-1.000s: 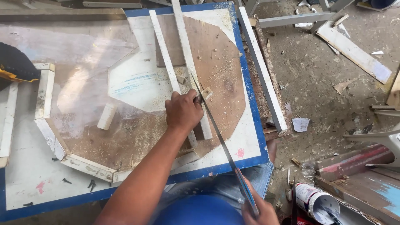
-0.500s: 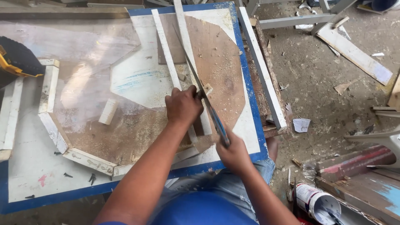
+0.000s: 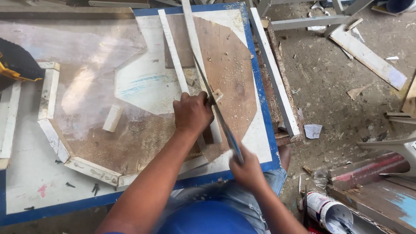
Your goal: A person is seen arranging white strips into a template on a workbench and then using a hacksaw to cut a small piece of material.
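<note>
My left hand (image 3: 192,113) presses down on a long white wooden strip (image 3: 196,47) that lies across the brown board on the blue-edged worktable (image 3: 262,104). My right hand (image 3: 248,170) grips the handle of a handsaw (image 3: 213,100), whose thin blade runs up and away across the strip just right of my left hand. A second white strip (image 3: 172,50) lies parallel to the left. Sawdust covers the board around the cut.
White strip pieces (image 3: 92,170) form an angled frame at the table's left, with a small wood block (image 3: 112,118) inside. A yellow-black power tool (image 3: 15,63) sits at the left edge. A long white batten (image 3: 274,71) lies along the right edge. A paint can (image 3: 327,210) and scrap boards litter the ground.
My right hand has pushed the saw forward and up along the strip, from low near my knee to close behind my left hand. My left hand has stayed on the strip.
</note>
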